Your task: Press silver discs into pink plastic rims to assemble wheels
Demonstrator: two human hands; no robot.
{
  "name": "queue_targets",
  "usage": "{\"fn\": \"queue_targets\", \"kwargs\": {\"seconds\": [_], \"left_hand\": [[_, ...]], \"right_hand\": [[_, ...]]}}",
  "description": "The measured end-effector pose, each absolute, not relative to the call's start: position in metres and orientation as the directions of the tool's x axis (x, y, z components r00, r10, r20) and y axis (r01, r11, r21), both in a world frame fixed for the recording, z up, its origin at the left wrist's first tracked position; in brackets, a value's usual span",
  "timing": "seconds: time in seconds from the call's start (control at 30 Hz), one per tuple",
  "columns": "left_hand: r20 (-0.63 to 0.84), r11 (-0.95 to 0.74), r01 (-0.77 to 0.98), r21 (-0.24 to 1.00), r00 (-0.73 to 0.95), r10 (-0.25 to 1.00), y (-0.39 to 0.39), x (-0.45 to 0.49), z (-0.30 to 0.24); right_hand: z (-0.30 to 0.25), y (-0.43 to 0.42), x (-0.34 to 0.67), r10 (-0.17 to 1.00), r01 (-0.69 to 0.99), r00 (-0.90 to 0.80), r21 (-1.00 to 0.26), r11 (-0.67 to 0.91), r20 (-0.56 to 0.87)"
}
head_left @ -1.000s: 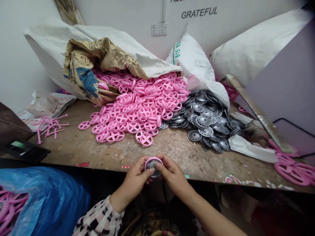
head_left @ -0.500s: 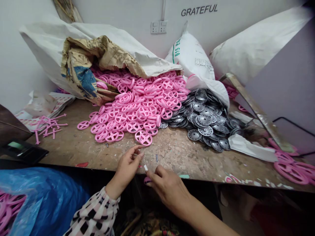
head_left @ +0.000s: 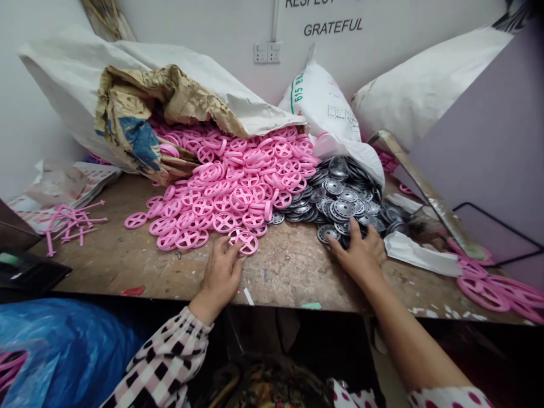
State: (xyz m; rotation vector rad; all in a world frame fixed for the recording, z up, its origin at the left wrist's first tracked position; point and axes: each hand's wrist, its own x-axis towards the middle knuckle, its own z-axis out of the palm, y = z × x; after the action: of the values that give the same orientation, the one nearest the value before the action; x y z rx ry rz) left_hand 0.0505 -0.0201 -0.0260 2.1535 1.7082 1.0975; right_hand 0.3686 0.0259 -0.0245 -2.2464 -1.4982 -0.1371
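Observation:
A heap of pink spoked wheels (head_left: 238, 175) spills from a torn paper sack (head_left: 140, 107) onto a worn wooden bench (head_left: 293, 272). Beside it lies a heap of grey metal discs (head_left: 344, 198). My left hand (head_left: 221, 272) rests at the near edge of the pink heap, fingers spread and touching one pink wheel (head_left: 247, 242). My right hand (head_left: 360, 253) lies flat on the near edge of the grey discs, its fingers over them.
White sacks (head_left: 323, 107) lean on the back wall. Pink plastic sprues (head_left: 70, 224) and papers lie at the left, larger pink wheels (head_left: 493, 289) at the right. A blue plastic bag (head_left: 72, 340) sits below the bench on the left.
Both hands held a pink wheel with a grey disc a second ago. That piece is gone; the left hand reached to the pink heap, the right hand to the grey discs.

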Motion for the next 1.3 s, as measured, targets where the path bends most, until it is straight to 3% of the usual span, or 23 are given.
{"fn": "queue_targets", "kwargs": {"seconds": [0.1,0.23,0.5,0.7,0.83,0.9,1.0,1.17,1.3], "left_hand": [[0.388,-0.289,0.838,0.463,0.102,0.916,-0.014,0.055,-0.028],[0.313,-0.218,0.879,0.425,0.084,0.946,-0.011,0.059,-0.032],[0.349,-0.277,0.831,0.482,0.108,0.931,-0.016,0.055,-0.033],[0.423,-0.398,0.750,0.528,0.175,0.889,-0.020,0.053,-0.030],[0.408,-0.396,0.737,0.547,0.179,0.895,-0.021,0.055,-0.027],[0.398,-0.394,0.727,0.563,0.179,0.900,-0.021,0.055,-0.026],[0.385,-0.387,0.724,0.570,0.181,0.905,-0.020,0.055,-0.026],[0.351,-0.350,0.755,0.554,0.169,0.921,-0.018,0.054,-0.027],[0.328,-0.334,0.785,0.521,0.177,0.928,-0.020,0.057,-0.025]], "right_hand": [[-0.026,0.034,0.363,0.901,0.911,0.363,-0.293,-0.290,0.238],[-0.026,0.032,0.338,0.971,0.959,0.132,-0.272,-0.076,0.197],[-0.028,0.014,0.287,0.935,0.888,-0.238,-0.331,0.319,0.263],[-0.033,0.010,0.299,0.855,0.806,-0.225,-0.403,0.433,0.468],[-0.032,0.008,0.313,0.837,0.769,-0.054,-0.512,0.383,0.545],[-0.031,0.010,0.316,0.837,0.779,0.023,-0.535,0.328,0.547],[-0.029,0.020,0.316,0.850,0.822,0.001,-0.484,0.298,0.526],[-0.027,0.044,0.312,0.942,0.897,-0.024,-0.408,0.167,0.334],[-0.015,0.044,0.309,0.878,0.801,0.049,-0.544,0.250,0.477]]}}
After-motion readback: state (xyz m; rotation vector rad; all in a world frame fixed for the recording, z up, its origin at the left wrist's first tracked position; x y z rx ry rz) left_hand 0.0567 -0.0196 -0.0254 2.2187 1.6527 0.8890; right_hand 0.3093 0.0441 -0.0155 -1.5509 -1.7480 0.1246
